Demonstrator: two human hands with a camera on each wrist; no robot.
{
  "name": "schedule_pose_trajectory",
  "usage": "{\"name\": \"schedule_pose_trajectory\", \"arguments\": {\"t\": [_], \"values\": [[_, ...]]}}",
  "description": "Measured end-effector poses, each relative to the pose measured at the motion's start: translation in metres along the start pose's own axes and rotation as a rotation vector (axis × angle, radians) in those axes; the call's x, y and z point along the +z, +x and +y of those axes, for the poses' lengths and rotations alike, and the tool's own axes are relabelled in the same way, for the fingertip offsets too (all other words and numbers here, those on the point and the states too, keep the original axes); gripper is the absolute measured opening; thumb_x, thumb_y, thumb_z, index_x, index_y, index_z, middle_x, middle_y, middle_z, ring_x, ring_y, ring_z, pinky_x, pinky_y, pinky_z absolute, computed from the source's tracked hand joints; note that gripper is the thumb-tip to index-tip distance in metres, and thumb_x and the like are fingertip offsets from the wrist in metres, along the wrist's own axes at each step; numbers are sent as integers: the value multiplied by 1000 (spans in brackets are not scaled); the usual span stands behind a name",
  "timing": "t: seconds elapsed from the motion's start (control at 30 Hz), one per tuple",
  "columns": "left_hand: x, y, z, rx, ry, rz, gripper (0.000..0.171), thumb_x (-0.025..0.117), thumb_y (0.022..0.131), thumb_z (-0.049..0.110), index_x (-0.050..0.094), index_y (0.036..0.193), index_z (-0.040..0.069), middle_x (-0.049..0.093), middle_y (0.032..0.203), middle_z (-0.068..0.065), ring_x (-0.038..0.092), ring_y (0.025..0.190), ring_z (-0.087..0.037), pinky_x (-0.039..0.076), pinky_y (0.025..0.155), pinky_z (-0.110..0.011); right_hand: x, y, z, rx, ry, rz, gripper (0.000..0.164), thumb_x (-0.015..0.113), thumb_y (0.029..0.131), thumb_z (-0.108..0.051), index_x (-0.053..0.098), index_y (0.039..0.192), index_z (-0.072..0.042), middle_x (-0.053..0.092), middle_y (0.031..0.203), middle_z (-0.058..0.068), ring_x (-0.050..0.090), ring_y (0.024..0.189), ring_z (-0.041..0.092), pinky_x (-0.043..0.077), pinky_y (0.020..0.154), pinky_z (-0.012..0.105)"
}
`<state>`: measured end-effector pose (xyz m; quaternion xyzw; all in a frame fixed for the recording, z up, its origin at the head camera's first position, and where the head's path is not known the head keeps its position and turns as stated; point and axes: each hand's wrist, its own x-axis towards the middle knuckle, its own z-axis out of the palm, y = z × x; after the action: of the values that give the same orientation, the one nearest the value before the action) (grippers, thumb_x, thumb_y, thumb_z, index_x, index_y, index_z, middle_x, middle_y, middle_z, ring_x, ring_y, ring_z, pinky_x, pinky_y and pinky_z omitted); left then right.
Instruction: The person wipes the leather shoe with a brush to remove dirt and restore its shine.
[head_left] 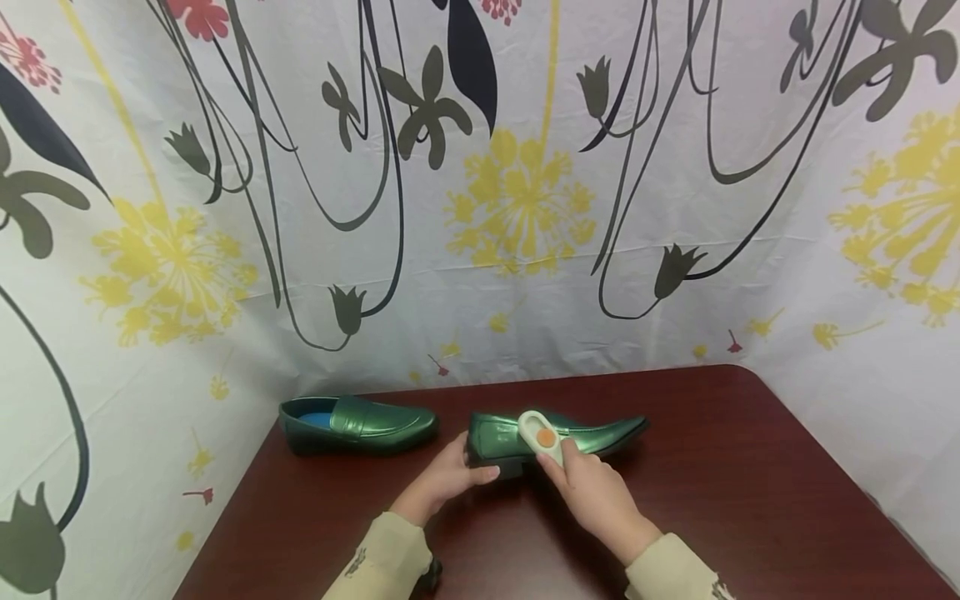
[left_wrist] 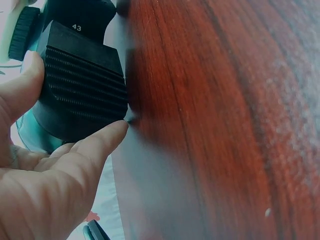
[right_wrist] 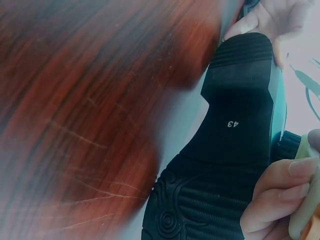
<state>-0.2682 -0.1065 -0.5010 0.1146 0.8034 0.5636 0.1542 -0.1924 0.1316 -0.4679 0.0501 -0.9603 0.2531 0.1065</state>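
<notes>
A shiny green loafer (head_left: 498,435) is held at its heel end by my left hand (head_left: 448,477). Thumb and fingers lie around the black heel (left_wrist: 82,82), and the shoe looks raised off the table with its toe to the right. Both wrist views show the black sole (right_wrist: 235,145), marked 43. My right hand (head_left: 596,492) grips a small brush (head_left: 531,423) with a pale handle and an orange spot. Its dark bristles (left_wrist: 24,32) are at the shoe's side; exact contact is hard to make out.
Another green loafer (head_left: 390,427) with a blue insole stands upright at the table's back left. The dark red-brown table (head_left: 750,483) ends at a white floral cloth (head_left: 510,325) hanging behind and on both sides. A small dark object (head_left: 429,575) shows beside the left sleeve.
</notes>
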Motion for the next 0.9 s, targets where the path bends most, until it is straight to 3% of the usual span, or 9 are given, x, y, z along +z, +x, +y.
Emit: {"name": "schedule_pose_trajectory", "arguments": {"t": [0.4,0.9], "values": [[1,1,-2,18,-7,-6,88,83,84,29,35,152,0,52,147,-19,51,136,-36,45,109,-53,9,4,-8,-42,-9,16,38,58,101,-44,57,100,-6,57,65,3,57,55,19,43,49,36],[0,-2,0,-11,-21,-4,87,83,85,26,34,154,3,50,150,-18,48,139,-37,41,112,-57,15,9,-18,-74,-35,29,39,58,101,-45,57,100,-5,56,64,4,58,54,21,43,47,38]]}}
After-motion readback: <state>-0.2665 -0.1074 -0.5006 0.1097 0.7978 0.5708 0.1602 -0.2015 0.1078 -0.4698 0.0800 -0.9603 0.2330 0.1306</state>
